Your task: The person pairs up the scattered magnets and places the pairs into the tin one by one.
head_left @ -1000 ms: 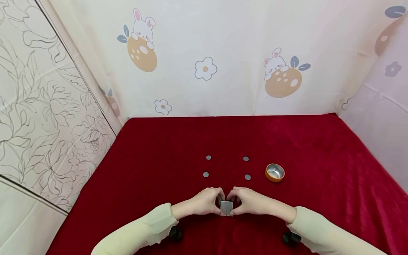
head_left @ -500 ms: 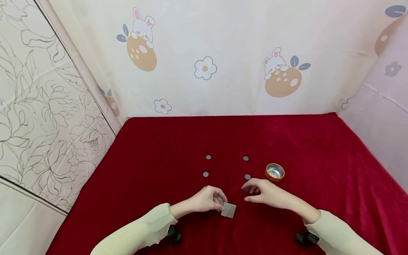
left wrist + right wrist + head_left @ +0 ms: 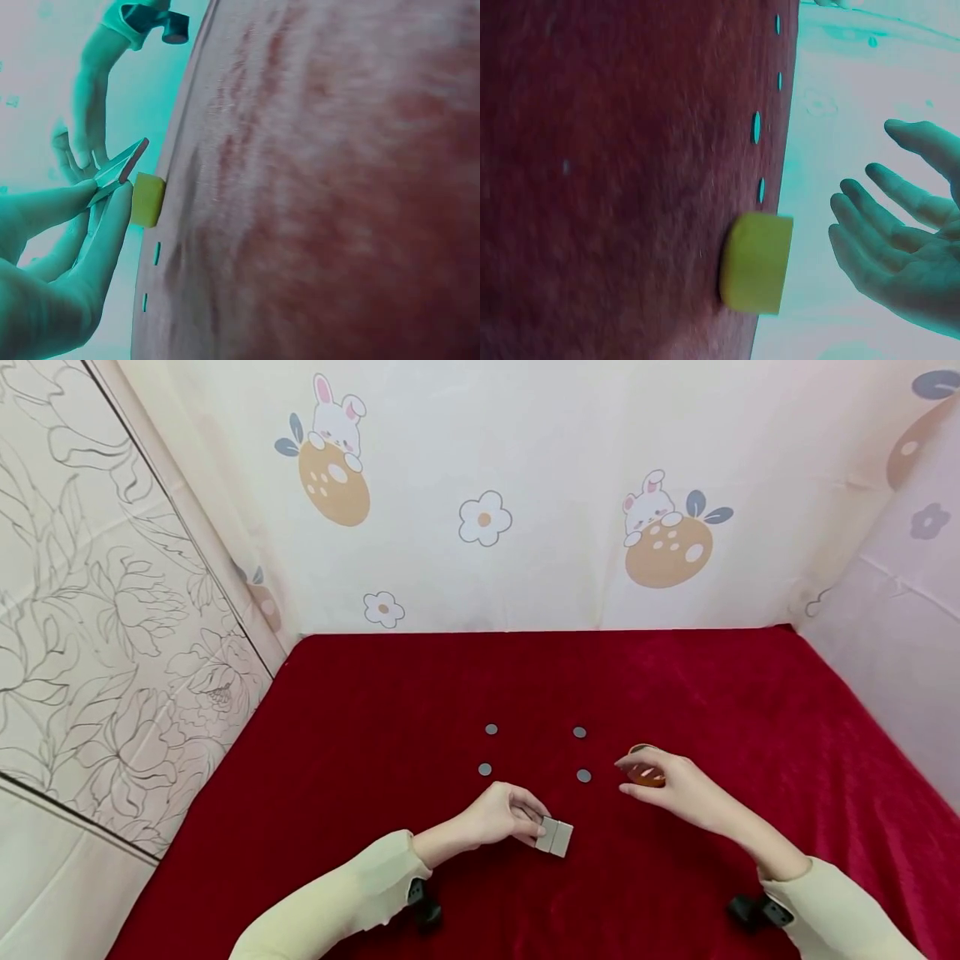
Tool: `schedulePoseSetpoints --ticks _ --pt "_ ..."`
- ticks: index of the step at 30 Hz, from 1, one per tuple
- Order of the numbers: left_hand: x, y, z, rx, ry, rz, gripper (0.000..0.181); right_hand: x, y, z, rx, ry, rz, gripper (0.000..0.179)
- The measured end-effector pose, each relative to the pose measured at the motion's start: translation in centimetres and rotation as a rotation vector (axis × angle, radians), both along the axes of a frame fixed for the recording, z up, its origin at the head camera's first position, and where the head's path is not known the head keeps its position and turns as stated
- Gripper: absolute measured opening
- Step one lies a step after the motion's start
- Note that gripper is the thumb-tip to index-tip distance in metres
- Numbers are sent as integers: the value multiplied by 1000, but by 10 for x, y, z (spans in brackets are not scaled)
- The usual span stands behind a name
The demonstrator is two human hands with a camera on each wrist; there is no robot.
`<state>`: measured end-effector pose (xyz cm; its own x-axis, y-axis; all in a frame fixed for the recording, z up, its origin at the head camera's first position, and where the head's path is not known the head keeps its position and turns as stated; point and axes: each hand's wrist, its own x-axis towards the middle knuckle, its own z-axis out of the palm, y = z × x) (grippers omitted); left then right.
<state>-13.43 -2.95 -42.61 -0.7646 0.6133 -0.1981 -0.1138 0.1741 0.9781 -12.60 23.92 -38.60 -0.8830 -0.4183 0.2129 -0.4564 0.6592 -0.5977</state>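
My left hand (image 3: 501, 815) pinches a small flat grey plate (image 3: 555, 837) at its left edge; a line runs across the plate's middle. In the left wrist view, thumb and finger grip the plate (image 3: 121, 169) by one end and hold it above the cloth. To the right, my right hand (image 3: 681, 791) hovers over a round orange tin (image 3: 647, 779), covering much of it in the head view. The right wrist view shows that hand (image 3: 907, 232) holding nothing, fingers spread and slightly bent, apart from the tin (image 3: 757, 262).
Several grey discs lie on the red cloth (image 3: 390, 718): one at the back left (image 3: 491, 729), one at the back right (image 3: 579, 732), one at the front left (image 3: 485, 769) and one at the front right (image 3: 583, 776). A printed curtain (image 3: 555, 577) hangs behind.
My right hand let go of the plate and moved right and away from me, to over the tin. The left hand kept the plate, tilting it and shifting slightly right.
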Motion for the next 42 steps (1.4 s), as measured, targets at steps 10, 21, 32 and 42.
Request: schedulePoseSetpoints --ticks 10,21,32,42 --pt "-6 20 24 73 -34 75 16 -7 23 3 4 54 -59 28" --pt "-31 44 14 133 -36 123 21 -18 41 -4 21 -18 -110 36" --pt "-44 65 18 179 -108 183 23 -29 54 -18 -26 -182 -48 56" --pt "-54 85 14 212 -173 260 22 -34 59 -22 -69 -249 -2 61"
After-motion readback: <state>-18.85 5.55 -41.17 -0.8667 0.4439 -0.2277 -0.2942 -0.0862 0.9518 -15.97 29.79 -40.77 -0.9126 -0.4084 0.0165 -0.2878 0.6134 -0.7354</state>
